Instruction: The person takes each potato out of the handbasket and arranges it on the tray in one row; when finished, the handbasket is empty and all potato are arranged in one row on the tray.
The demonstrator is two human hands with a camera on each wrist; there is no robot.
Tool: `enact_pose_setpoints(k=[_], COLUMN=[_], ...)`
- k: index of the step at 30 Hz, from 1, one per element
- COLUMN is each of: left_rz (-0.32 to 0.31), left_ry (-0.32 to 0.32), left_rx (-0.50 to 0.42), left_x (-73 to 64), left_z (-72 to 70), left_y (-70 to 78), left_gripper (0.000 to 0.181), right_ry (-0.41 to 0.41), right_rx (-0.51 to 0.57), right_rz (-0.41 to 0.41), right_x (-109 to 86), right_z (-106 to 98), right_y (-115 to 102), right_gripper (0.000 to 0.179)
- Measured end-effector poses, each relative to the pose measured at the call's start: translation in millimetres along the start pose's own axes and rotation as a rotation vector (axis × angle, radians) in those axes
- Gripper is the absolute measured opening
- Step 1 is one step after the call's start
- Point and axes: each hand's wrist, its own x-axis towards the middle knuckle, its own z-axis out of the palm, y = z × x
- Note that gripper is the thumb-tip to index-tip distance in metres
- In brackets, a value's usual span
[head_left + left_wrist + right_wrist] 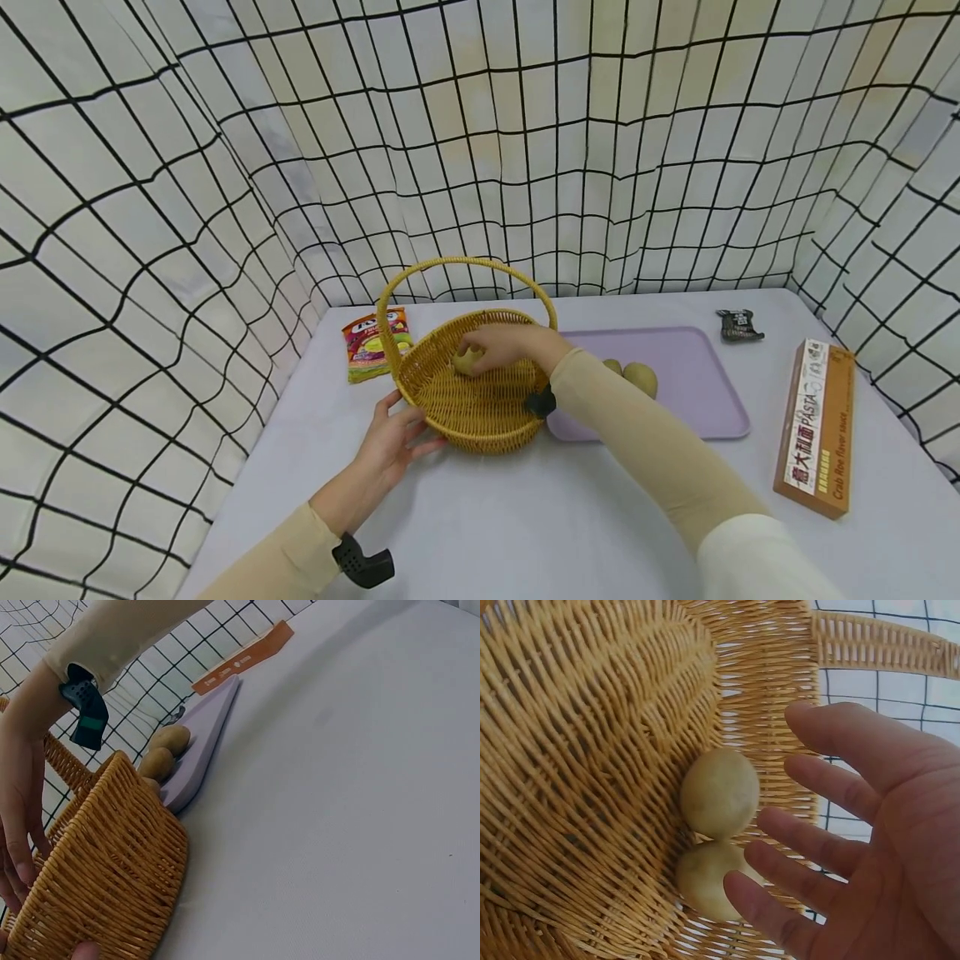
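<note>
A wicker basket with a tall arched handle tilts toward me. My left hand holds it at its left front, fingers at the rim; a fingertip shows against the outer wall. Inside lie two potatoes, an upper potato and a lower potato, side by side against the wall. Over them reaches my right hand, its fingers spread and slightly bent, with nothing in its grasp. In the head view this hand partly covers the potato below it.
Right of the basket, a lilac tray carries several potatoes, partly hidden by my right arm in the head view. A colourful snack bag lies left of the basket. Farther right are a small black packet and a pasta box. Black netting surrounds the table.
</note>
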Motion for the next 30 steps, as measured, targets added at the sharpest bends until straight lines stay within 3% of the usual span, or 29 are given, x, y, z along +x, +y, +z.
enact_pose_setpoints(k=[9,18,22,26,30], left_rz=[-0.003,-0.002,-0.007,-0.010,-0.010], left_ry=[0.002,-0.001,0.004,0.004,0.002], left_rx=[-0.006,-0.001,0.000,-0.004,-0.010], left_x=[0.5,0.8,0.5,1.0,1.1], left_z=[-2.2,-1.0,-1.3,-1.3,-1.5], left_y=[-1.6,-2.0,-1.6,-1.0,0.0], left_gripper=[0.081,0.081,0.081,0.081,0.081], right_ry=[-0.010,-0.005,-0.013,-0.092,-0.221], right_rx=[0.004,-0.064,-0.092,-0.053,0.028], right_rz=[0.032,0.132,0.167,0.165,0.148], right_x=[13.4,22.3,24.8,24.0,21.6], right_z=[11,16,20,23,28], right_y=[-5,-16,-21,-24,-26], right_gripper=[0.050,0.050,0.041,0.027,0.028])
